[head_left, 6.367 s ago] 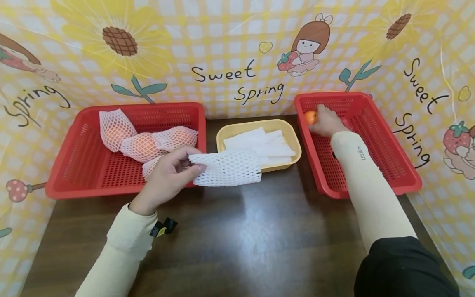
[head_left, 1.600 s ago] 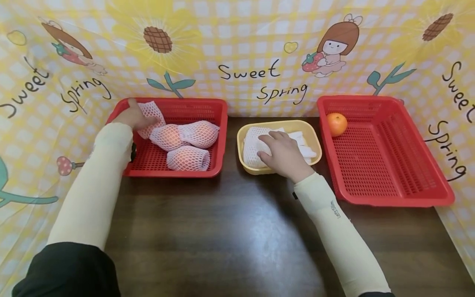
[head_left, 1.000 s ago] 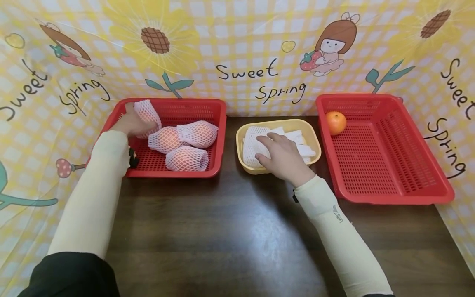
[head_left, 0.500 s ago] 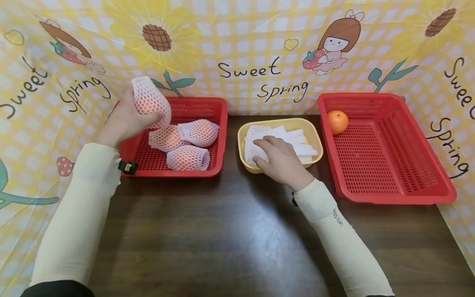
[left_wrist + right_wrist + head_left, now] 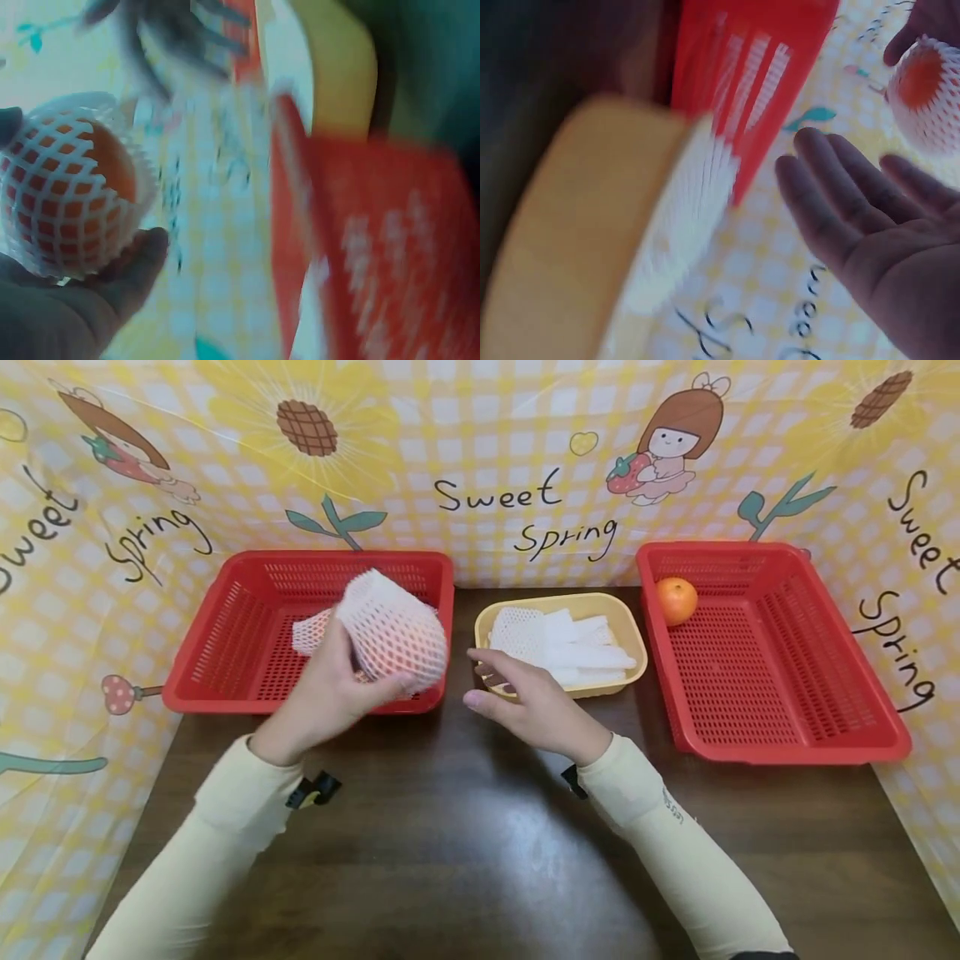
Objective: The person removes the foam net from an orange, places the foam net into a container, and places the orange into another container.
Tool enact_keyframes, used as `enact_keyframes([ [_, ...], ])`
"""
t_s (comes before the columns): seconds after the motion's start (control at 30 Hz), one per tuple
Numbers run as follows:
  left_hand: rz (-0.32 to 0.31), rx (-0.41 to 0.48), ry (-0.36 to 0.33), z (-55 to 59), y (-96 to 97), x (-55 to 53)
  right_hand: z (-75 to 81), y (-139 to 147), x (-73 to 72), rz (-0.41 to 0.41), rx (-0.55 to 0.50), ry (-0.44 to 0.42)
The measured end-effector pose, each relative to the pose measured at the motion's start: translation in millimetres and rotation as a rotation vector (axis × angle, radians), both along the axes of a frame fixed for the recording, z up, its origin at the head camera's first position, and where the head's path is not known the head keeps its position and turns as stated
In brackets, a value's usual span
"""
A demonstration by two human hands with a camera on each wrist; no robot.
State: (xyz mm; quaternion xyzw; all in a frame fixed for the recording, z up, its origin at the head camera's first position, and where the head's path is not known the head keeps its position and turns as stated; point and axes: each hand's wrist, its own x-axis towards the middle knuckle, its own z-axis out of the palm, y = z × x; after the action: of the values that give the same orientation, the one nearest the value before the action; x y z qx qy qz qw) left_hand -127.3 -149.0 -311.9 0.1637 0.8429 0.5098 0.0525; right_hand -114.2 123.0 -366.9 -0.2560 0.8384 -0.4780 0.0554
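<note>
My left hand (image 5: 322, 693) grips an orange in a white foam net sleeve (image 5: 393, 631), held up over the front right part of the left red basket (image 5: 217, 703). The left wrist view shows bare orange skin at the sleeve's open end, with thumb and fingers around the netted orange (image 5: 60, 202). My right hand (image 5: 532, 706) hovers at the front left of the yellow tub (image 5: 592, 688), fingers spread and holding nothing. In the right wrist view that hand (image 5: 885, 232) is palm up to the camera, apart from the netted orange (image 5: 937, 112).
Several flat white foam nets (image 5: 566, 647) lie in the yellow tub. Other netted fruit in the left basket is mostly hidden behind my left hand, with one net end (image 5: 306, 635) showing. A bare orange (image 5: 677, 602) sits at the back left of the right red basket (image 5: 742, 668).
My left hand has lifted the netted orange out of the left basket's back left corner and brought it right and nearer. The right hand has left the nets, drawing slightly left.
</note>
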Motion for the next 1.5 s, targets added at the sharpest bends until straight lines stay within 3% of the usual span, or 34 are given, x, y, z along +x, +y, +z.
enact_keyframes([
  [0.13, -0.137, 0.188, -0.007, -13.8, 21.0, 12.9, -4.0, -4, 3.8, 0.076, -0.300, -0.195],
  [0.23, -0.226, 0.267, -0.011, -21.5, 32.1, 18.5, -4.3, -6, 7.5, 0.133, -0.498, -0.347],
  [0.4, -0.269, 0.255, -0.027, -30.6, 41.1, 23.5, -3.9, -7, 12.1, 0.188, -0.785, -0.560],
  [0.5, -0.269, 0.231, -0.034, -35.0, 41.3, 24.5, -5.2, -5, 12.3, 0.164, -0.849, -0.601],
  [0.6, -0.275, 0.224, -0.008, -39.0, 38.5, 23.2, -5.3, -2, 11.1, 0.135, -0.799, -0.567],
  [0.73, -0.277, 0.169, 0.044, -39.0, 31.2, 21.3, -3.6, 8, 9.1, 0.100, -0.622, -0.421],
  [0.8, -0.292, 0.054, 0.134, -37.6, 28.1, 20.4, -3.6, 15, 8.3, 0.093, -0.539, -0.344],
  [0.97, -0.348, -0.265, 0.477, -39.4, 31.0, 17.3, -3.6, 25, 11.9, 0.081, -0.369, -0.248],
  [1.03, -0.368, -0.333, 0.535, -42.4, 35.6, 17.2, -2.9, 24, 15.5, 0.079, -0.323, -0.240],
  [1.2, -0.382, -0.402, 0.512, -49.8, 44.7, 19.2, -3.6, 20, 23.5, 0.057, -0.273, -0.219],
  [1.5, -0.417, -0.310, 0.423, -55.0, 49.2, 18.0, -7.6, 25, 30.8, 0.026, -0.239, -0.208],
])
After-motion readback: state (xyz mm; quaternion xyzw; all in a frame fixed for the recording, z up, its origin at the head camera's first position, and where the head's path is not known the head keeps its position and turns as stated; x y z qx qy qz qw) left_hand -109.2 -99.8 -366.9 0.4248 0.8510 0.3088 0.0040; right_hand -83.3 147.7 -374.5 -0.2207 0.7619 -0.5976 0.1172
